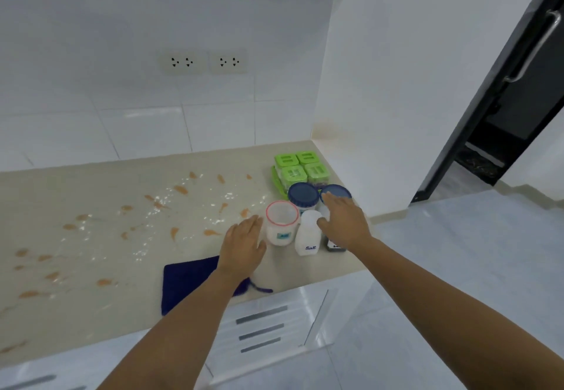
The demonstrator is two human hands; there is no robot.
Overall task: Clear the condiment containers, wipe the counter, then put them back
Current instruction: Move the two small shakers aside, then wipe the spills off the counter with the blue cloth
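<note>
Orange splatters are staining the beige stone table [91, 267], and a dark blue cloth [189, 282] is lying ready at its front edge. The left hand [244, 246], open and empty, is nearing the clear red-rimmed plastic jar [281, 221]. The right hand [345, 221], spread and holding nothing, is hovering over the clustered condiment containers, likely herding them into the corner.

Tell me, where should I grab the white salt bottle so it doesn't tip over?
Grab the salt bottle around its wide lower body, just above the "Salt" label, probably coming from the front. It stands upright and narrows toward its rounded top, so the top looks slippery. The red-rimmed jar crowds its left, the right hand hovers on its right, so the front face is freest.
</note>
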